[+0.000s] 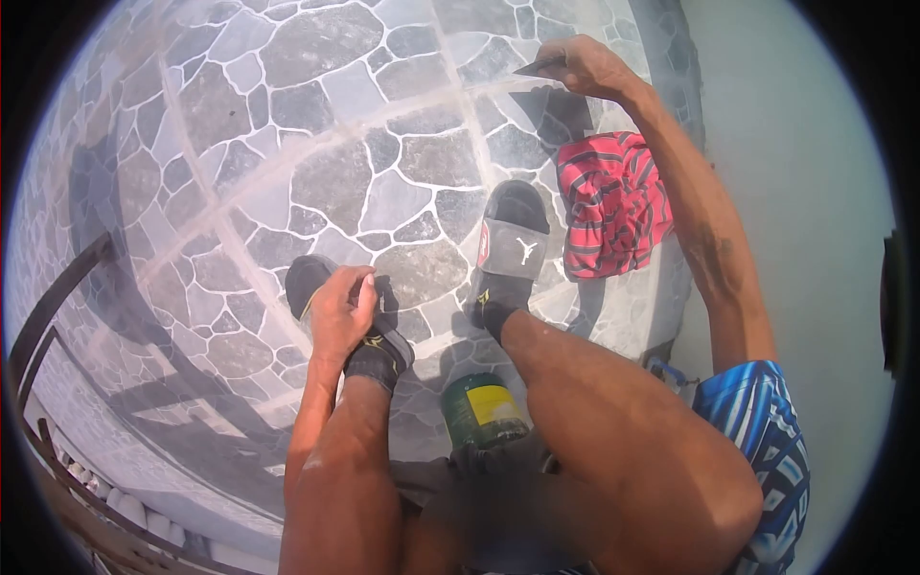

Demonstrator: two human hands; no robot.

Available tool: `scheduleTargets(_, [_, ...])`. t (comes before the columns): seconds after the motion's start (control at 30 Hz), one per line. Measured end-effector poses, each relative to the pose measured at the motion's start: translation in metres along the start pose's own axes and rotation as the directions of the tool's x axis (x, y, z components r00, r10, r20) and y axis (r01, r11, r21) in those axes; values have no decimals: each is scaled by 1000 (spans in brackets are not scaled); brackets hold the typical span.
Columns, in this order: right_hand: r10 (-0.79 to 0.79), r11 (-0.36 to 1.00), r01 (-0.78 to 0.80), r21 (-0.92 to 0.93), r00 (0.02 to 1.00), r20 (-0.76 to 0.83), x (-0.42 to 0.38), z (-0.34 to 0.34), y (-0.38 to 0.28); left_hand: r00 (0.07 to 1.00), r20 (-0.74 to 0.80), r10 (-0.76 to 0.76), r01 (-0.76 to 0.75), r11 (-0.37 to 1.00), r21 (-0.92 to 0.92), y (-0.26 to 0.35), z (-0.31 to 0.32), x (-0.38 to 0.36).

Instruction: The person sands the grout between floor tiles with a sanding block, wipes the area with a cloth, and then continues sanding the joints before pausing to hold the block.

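My right hand (586, 67) is stretched out over the stone-patterned floor (326, 43), upper right, closed around a thin, dark, flat piece (542, 66) that tapers to a point on the left. Its shadow falls on the floor just below. My left hand (341, 305) hangs low over my left foot, its fingers curled together with the thumb along them; I cannot tell what is pinched in it. Below it shows a dark sock in a slide sandal (305, 276). The other slide sandal (517, 235), grey with a white logo, is on my right foot.
A crumpled red and dark striped cloth (613, 203) lies right of my right foot, beside the pale wall (781, 125). Between my legs stands a green can with a yellow label (495, 404). Metal bars (59, 287) run along the left edge.
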State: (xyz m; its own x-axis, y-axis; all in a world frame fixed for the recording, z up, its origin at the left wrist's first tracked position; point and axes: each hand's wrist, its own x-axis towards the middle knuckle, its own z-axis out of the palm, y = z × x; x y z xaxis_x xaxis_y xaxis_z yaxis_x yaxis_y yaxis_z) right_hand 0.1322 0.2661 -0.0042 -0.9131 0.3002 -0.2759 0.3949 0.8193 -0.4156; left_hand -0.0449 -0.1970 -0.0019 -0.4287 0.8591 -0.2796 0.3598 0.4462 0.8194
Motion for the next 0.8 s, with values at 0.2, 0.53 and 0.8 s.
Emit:
scheduleTargets(0.2, [-247,887,204,-415,968,-52,-34,75,-52,1000,-15,7,-7,1000,3,0,0,1])
scheduleTargets(0.53, [-422,808,305,-505,896,-135,-54,92,-30,1000,8,-4,4,1000,-1,6,-2,7])
scheduleTargets(0.8, [-342,830,249,-499,934,-102,-46,88,-32,1000,8,-5,5,1000,16,4,-1,1])
